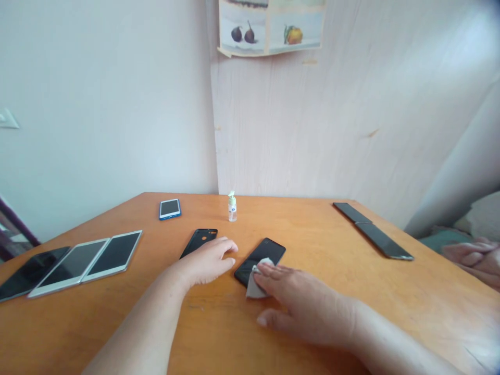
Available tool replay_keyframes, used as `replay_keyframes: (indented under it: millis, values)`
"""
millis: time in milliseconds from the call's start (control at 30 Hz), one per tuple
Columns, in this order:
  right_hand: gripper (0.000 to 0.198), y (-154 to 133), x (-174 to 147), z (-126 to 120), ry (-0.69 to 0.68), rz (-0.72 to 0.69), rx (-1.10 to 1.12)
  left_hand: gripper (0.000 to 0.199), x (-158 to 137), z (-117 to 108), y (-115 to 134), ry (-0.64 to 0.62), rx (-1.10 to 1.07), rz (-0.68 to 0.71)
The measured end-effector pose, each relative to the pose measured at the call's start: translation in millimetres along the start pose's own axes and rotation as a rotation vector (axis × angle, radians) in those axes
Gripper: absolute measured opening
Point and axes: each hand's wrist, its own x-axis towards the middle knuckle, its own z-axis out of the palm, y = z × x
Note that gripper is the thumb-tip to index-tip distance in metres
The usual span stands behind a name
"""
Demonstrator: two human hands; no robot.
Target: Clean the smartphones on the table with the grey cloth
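A black smartphone (274, 251) lies on the wooden table in front of me, its screen facing up. My right hand (291, 297) presses a small light-grey cloth (254, 290) onto the phone's near end, with the fingers over the cloth and the thumb apart. Just left of the phone, my left hand (213, 260) hovers with thumb and fingers apart, holding nothing. Partly hidden behind it is a black phone case (200, 237) with a camera cutout. Beyond the hands stands a small clear pump bottle (232, 209) with a pale green top.
At left on the table (219, 333) lie a black tablet (33, 273) and two white tablets (72, 265) (113, 254). A blue-cased phone (170, 208) is farther back. Two dark devices (351, 212) (383, 240) line the right side. Another person's hands (474, 258) show at the right edge.
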Motion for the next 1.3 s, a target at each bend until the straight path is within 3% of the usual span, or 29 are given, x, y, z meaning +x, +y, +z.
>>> replay_keyframes:
  millis: [67, 133, 300, 400, 567, 633, 833, 1067, 1300]
  values:
    - [0.069, -11.5, -1.3, 1.2, -0.034, -0.125, 0.043, 0.021, 1.0, 2.1, -4.0, 0.038, 0.027, 0.000]
    - [0.065, -9.7, 1.3, 2.7, -0.017, -0.130, 0.049, 0.022, 2.0, 4.2, -4.9, 0.081, 0.041, -0.004]
    - [0.048, 38.5, 16.4, 6.1, 0.115, 0.191, -0.075, 0.027, 0.7, 6.1, 14.3, 0.134, -0.006, 0.009]
    - [0.043, 66.9, 22.6, 5.5, 0.169, 0.337, -0.118, 0.035, -4.0, 5.2, 35.2, 0.085, -0.022, 0.024]
    - [0.032, 76.0, 27.5, 3.1, 0.245, 0.406, -0.109, 0.077, -11.9, 9.1, 58.4, -0.020, 0.034, 0.070]
    - [0.028, 68.3, 28.5, 4.6, 0.276, 0.400, -0.110, 0.083, -12.8, 12.6, 60.8, -0.032, 0.059, 0.076]
    - [0.011, 51.5, 31.0, 17.2, 0.312, 0.198, 0.044, 0.061, -11.6, 16.3, 61.9, -0.027, 0.049, 0.064]
    - [0.010, 97.7, 37.1, 18.2, 0.495, 0.479, 0.118, 0.056, -11.7, 12.9, 63.7, 0.014, 0.040, 0.070]
    - [0.009, 104.7, 41.4, 16.3, 0.661, 0.437, 0.196, 0.027, -12.2, 5.7, 66.0, 0.018, -0.098, 0.005]
